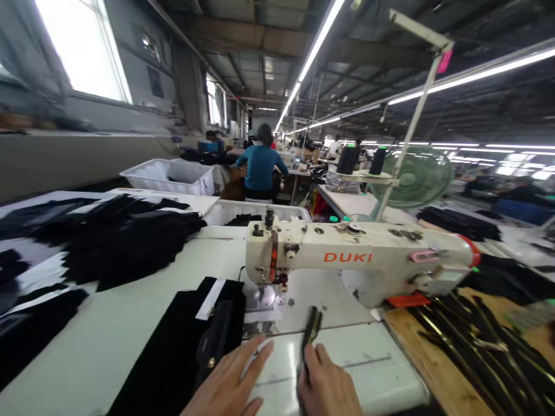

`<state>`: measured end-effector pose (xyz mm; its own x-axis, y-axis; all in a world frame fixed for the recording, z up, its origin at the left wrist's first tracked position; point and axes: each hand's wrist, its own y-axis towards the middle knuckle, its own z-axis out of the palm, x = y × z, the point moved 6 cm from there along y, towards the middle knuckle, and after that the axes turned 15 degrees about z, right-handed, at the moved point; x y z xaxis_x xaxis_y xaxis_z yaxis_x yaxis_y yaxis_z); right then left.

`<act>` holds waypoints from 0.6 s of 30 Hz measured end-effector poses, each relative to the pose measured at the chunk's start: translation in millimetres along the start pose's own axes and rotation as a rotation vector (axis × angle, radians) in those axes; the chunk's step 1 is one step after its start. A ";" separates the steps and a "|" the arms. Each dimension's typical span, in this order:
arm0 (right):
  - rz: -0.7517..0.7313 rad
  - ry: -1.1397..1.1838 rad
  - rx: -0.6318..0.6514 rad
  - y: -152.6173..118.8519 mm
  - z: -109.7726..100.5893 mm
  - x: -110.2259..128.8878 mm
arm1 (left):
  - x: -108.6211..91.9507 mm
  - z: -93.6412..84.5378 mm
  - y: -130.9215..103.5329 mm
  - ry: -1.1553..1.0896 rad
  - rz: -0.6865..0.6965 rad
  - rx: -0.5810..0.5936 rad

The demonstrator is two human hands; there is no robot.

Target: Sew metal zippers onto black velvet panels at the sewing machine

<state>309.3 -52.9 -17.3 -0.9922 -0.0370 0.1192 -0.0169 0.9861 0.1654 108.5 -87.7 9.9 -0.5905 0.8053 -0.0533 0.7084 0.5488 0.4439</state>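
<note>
My left hand (236, 378) lies with its fingers spread at the right edge of a black fabric piece (169, 341), which rests left of the needle area. A white strip (211, 299) and a dark zipper-like band with metal pieces are on that fabric. My right hand (327, 381) is closed around a narrow dark zipper strip (311, 326), whose upper end points toward the sewing machine. The white sewing machine (303, 248) stands just beyond both hands, its needle above the bed and to the left of the strip.
Black fabric piles (130, 231) cover the left table. Several dark zipper strips (472, 346) lie on a wooden board at the right. White bins (173, 175), a thread stand (411, 127), a green fan (416, 176) and a seated person (260, 167) are farther back.
</note>
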 end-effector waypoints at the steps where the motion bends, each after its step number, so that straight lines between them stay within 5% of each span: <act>1: -0.046 -0.001 0.035 -2.2 9.4 24.3 | -0.8 1.6 8.4 -0.017 0.009 0.036; 4: -0.162 0.121 0.147 -0.6 15.1 62.0 | 5.1 10.7 24.6 -0.043 0.033 0.089; 7: -0.263 0.336 0.266 13.6 -3.4 59.4 | 12.0 17.3 26.4 -0.034 0.070 0.131; 12: -0.441 0.474 0.125 50.7 -40.1 45.6 | 10.9 7.3 28.6 0.001 0.011 0.131; 15: -0.635 0.457 0.158 61.9 -34.9 56.1 | 10.4 -3.4 26.7 -0.006 -0.044 0.102; 18: -0.647 0.407 0.149 68.6 -27.5 61.4 | 30.6 -14.9 15.5 -0.025 -0.097 0.062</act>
<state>250.6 8.0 28.3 -0.6561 -0.6407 0.3987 -0.6222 0.7583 0.1947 95.7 -57.9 28.5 -0.6479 0.7529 -0.1157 0.6718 0.6364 0.3791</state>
